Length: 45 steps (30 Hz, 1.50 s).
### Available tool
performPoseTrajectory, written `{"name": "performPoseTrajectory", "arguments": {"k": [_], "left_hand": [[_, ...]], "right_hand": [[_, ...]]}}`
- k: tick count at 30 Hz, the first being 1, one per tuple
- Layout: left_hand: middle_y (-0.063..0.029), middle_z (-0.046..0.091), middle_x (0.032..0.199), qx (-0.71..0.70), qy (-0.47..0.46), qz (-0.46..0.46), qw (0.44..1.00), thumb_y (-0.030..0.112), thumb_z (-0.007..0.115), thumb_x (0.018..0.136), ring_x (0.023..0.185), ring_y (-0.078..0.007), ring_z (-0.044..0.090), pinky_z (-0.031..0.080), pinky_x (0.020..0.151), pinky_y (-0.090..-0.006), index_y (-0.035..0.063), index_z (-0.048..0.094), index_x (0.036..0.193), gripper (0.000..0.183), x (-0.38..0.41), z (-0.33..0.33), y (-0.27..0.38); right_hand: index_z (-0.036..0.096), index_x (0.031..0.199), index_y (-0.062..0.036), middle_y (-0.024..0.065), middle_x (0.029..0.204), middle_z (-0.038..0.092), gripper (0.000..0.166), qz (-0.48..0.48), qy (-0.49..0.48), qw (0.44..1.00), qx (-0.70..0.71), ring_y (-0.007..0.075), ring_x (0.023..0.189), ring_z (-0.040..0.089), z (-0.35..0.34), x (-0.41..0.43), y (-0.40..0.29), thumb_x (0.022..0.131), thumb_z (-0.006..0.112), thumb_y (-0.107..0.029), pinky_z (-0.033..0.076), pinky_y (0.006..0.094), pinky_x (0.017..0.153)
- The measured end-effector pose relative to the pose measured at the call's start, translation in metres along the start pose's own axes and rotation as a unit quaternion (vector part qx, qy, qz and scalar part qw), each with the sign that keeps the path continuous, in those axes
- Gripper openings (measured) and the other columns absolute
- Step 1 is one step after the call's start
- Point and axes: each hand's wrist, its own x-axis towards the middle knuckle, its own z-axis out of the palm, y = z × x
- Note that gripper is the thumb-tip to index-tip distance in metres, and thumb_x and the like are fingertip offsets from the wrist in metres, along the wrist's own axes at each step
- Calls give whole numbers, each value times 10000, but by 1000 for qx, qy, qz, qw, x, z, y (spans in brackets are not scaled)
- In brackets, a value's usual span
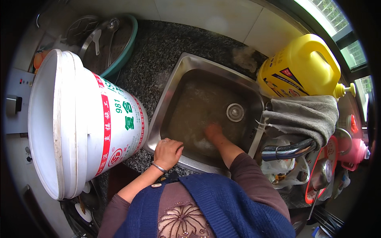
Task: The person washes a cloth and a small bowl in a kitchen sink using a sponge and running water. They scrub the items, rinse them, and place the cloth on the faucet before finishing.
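Note:
Before me a stainless steel sink (166, 104) is set into the dark speckled stone counter and holds murky water. My left hand (168, 153) rests on the sink's near left corner, fingers loosely bent, with a ring and a bracelet on. Under the water, left of the round drain strainer (235, 112), is my right hand (213, 132); the fingers are blurred, and whether they hold anything cannot be seen. A chrome faucet (285, 150) reaches along the right side of the sink, with a grey cloth (303, 119) draped over it.
A big white plastic bucket (92, 131) stands close on the left. Behind it sits a teal basin (132, 44) with a metal colander and spoons. At right are a yellow pump jug (297, 68), a plastic bag (282, 169), a red-rimmed tray (309, 190) and a metal ladle (321, 174).

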Motion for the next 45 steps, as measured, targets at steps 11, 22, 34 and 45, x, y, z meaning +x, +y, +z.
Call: {"name": "performPoseTrajectory", "arguments": {"k": [11, 22, 34, 45], "left_hand": [[-49, 635, 759, 10, 7, 1, 1000, 159, 665, 714, 758, -247, 571, 422, 685, -374, 94, 660, 788, 99, 0, 0, 2], [-49, 637, 748, -1, 6, -3, 1000, 155, 665, 713, 744, -247, 576, 429, 696, -371, 92, 658, 768, 84, 1, -1, 4], [-44, 633, 739, 2, 13, -3, 1000, 144, 665, 707, 741, -240, 577, 431, 694, -366, 94, 657, 758, 72, 0, 0, 3], [-49, 632, 734, -1, 11, -6, 1000, 144, 660, 712, 735, -246, 576, 429, 693, -369, 91, 655, 748, 64, 1, 0, 3]], "right_hand": [[699, 922, -127, 97, 993, 663, 241, -46, 67, 990, -117, 250, 990, 604, 1, 14, -5, 788, 509, -190, 412, 458, 879], [692, 852, -90, 130, 910, 661, 175, -38, 42, 998, -3, 295, 896, 629, -31, 12, -5, 729, 579, -146, 495, 420, 785], [675, 849, -32, 203, 924, 637, 184, 160, 139, 945, 249, 358, 885, 619, -3, 45, 12, 749, 568, -144, 501, 422, 789], [662, 933, -17, 224, 997, 612, 236, 32, 11, 990, 134, 371, 960, 587, 5, 36, 14, 803, 523, -156, 475, 413, 846]]}}
